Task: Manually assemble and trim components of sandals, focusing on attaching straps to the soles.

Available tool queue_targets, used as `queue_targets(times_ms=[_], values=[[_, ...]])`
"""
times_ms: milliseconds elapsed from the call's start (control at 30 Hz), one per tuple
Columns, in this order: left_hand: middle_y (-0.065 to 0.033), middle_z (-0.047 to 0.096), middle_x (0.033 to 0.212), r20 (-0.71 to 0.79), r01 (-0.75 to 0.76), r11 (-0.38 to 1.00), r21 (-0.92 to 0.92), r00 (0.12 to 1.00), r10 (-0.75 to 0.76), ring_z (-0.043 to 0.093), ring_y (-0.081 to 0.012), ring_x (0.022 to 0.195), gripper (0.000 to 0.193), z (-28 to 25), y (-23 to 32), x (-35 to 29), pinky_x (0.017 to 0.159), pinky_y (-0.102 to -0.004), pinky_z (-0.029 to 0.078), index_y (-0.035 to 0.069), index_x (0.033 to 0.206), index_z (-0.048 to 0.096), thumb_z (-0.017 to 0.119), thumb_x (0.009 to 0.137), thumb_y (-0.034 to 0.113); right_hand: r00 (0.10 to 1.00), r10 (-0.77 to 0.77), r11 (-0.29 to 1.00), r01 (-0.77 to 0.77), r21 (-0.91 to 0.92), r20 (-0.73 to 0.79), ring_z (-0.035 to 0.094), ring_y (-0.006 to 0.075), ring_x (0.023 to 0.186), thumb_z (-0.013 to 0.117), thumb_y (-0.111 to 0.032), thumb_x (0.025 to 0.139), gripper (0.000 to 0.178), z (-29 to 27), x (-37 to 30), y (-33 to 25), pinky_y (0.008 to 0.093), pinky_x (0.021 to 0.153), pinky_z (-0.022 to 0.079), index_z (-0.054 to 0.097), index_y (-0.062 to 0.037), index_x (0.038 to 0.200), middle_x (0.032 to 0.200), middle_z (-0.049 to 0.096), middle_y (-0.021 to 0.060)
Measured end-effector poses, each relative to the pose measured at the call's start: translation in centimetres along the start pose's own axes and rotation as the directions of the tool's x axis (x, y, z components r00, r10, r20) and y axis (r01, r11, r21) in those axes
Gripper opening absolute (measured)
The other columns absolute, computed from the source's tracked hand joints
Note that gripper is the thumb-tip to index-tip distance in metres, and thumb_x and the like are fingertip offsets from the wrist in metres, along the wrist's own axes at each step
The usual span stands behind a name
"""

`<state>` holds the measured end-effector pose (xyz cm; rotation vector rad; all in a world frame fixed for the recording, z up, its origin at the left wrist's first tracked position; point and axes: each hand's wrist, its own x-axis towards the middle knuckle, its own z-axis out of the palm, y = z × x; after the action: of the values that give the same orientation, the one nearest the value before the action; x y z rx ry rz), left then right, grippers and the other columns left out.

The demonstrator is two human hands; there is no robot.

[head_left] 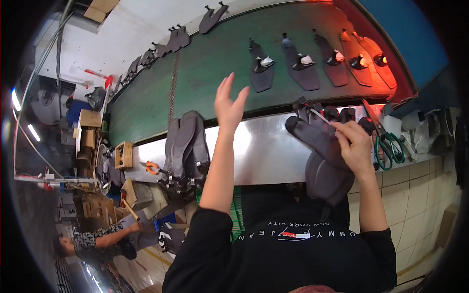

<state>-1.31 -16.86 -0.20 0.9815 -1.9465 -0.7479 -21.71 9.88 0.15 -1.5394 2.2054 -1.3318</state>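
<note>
My left hand (228, 105) is raised over the near edge of the green conveyor belt (210, 73). Its fingers are spread and it holds nothing. My right hand (354, 146) is closed on a thin pale stick (320, 116), whose far end points toward small black parts at the belt's edge. Beneath this hand lie overlapping dark grey sole-shaped pieces (328, 178), overhanging the front of the metal ledge (256, 146). On the belt ahead, several flat dark soles (261, 78) lie in a row, each with a rounded black piece on it.
Green-handled scissors (391, 146) lie right of my right hand. A bundle of grey soles (184, 146) and orange-handled pliers (152, 167) rest on the ledge to the left. Red light falls on the belt's right end. A co-worker (97, 241) holds a hammer (129, 207) at the lower left.
</note>
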Motion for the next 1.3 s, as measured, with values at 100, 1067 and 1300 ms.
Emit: queue_targets(times_ms=[100,1067,1300], values=[[-0.0209,0.051,0.13,0.021,0.0,0.974,0.228,1.0,-0.005,0.048,-0.0353,0.121,0.066,5.6,-4.5,4.1,0.1,-0.04,0.038,0.006,0.136,0.044,0.068,0.08,0.032,0.997,-0.075,0.993,0.076,-0.092,0.019,0.057,0.0283,0.071,0.065,-0.004,0.077,0.02,0.6,0.1,0.2,0.0377,0.063,0.045,0.069,-0.0086,0.095,0.075,0.056,0.0093],[-0.0071,0.065,0.095,-0.114,0.178,0.611,-0.771,0.906,-0.407,0.06,-0.0111,0.084,0.021,-0.3,0.4,2.1,0.074,-0.0226,0.048,-0.004,0.094,0.063,0.071,0.079,0.007,0.978,0.194,0.824,-0.117,0.554,-0.082,0.06,0.0141,0.078,0.056,-0.007,0.091,0.015,-0.2,-2.3,-4.7,0.0261,0.072,0.046,0.067,0.0012,0.096,0.083,0.066,0.0086],[-0.0002,0.064,0.095,0.483,0.608,0.434,-0.665,0.793,-0.37,0.053,-0.0042,0.075,0.026,-4.4,9.2,-13.5,0.061,-0.0165,0.038,0.005,0.103,0.061,0.07,0.078,0.003,0.867,0.023,-0.289,-0.472,0.833,0.498,0.061,0.0215,0.101,0.055,-0.042,0.092,0.049,5.0,-1.3,-7.9,0.0347,0.089,0.048,0.054,0.0017,0.115,0.112,0.061,0.0153]])
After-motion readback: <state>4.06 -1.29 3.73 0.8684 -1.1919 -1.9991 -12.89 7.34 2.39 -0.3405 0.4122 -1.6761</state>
